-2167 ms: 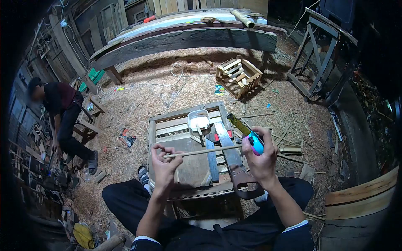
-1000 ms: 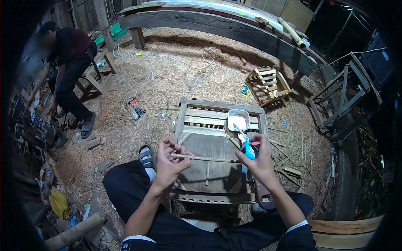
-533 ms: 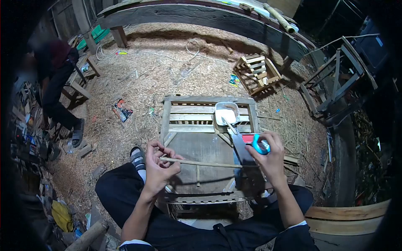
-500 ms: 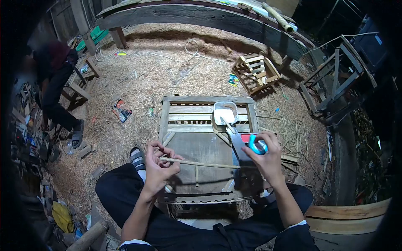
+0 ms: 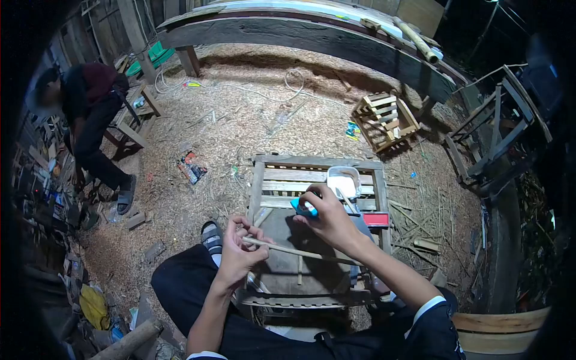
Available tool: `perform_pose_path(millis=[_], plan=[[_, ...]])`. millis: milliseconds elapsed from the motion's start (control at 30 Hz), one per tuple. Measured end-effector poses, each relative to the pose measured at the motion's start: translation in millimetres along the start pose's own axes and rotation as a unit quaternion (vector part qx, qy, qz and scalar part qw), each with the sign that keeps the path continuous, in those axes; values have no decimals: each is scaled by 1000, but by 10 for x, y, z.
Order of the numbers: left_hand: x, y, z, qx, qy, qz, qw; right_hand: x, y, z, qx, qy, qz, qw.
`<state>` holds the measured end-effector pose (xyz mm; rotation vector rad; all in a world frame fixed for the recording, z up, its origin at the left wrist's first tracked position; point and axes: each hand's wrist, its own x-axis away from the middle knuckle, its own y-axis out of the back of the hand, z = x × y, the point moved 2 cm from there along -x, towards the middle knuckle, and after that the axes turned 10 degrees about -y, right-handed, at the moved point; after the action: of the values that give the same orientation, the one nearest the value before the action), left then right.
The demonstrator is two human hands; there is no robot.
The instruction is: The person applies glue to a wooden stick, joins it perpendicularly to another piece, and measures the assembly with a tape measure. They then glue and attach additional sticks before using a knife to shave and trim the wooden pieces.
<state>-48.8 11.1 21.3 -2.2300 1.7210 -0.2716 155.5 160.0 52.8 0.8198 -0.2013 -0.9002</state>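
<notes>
My left hand (image 5: 235, 258) pinches one end of a thin wooden stick (image 5: 303, 253), which slants to the right above the low wooden table (image 5: 258, 183). The stick's far end passes under my right forearm. My right hand (image 5: 330, 217) is closed on a teal ring-shaped roll (image 5: 297, 206), partly covered by the fingers, over the middle of the table. Just beyond it stands a square white tub (image 5: 343, 182) of white material, with a stick-like handle (image 5: 346, 201) leaning from it. A short stick (image 5: 300, 270) lies on the tabletop.
A red rectangular box (image 5: 376, 220) is at the table's right edge. A slatted wooden crate (image 5: 385, 123) lies on the shavings-covered floor, below a long bench (image 5: 300, 37). Cut sticks (image 5: 432, 210) litter the right. Another person (image 5: 96, 114) bends down at the left.
My right hand has moved left and away from me with the teal roll, crossing over the stick. My left hand keeps its pinch. The whole view has shifted slightly.
</notes>
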Motion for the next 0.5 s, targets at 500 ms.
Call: perform_pose_path(millis=[500], plan=[[-96,-8,50,6,24,-15,1000,346,277,267,-4,-75,38,996]])
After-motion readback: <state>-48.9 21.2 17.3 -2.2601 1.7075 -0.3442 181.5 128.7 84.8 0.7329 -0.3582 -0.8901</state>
